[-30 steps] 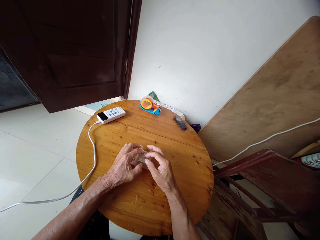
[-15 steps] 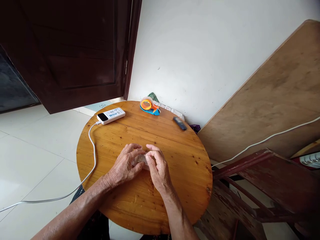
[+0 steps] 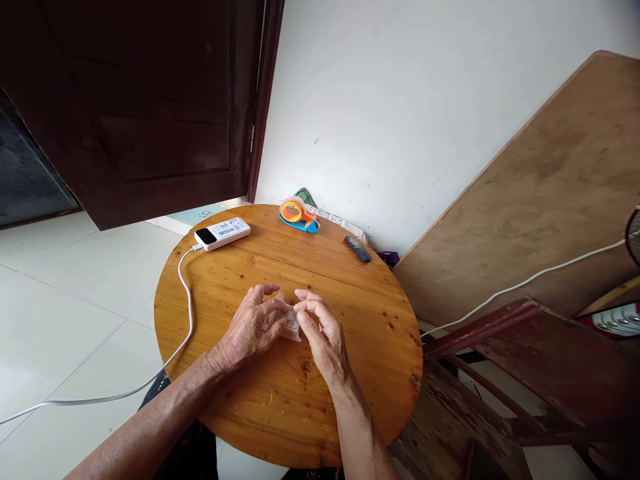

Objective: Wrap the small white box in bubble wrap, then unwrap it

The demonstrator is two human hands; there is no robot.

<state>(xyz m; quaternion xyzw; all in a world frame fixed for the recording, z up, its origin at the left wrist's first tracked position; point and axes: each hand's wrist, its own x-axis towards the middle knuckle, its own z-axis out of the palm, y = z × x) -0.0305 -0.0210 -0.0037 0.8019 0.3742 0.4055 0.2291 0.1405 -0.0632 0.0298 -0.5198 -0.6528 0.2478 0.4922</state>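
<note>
My left hand (image 3: 249, 328) pins a small clear plastic packet (image 3: 289, 321) flat on the round wooden table (image 3: 350, 313), near its middle, so it can't slide while my right hand (image 3: 323, 333) pinches its near edge between thumb and forefinger. Tape dispenser (image 3: 297, 213), power bank (image 3: 222, 233) with its white cable (image 3: 186, 300), and a small dark stick (image 3: 357, 248) sit at the table's far rim, well apart from the hands.
</note>
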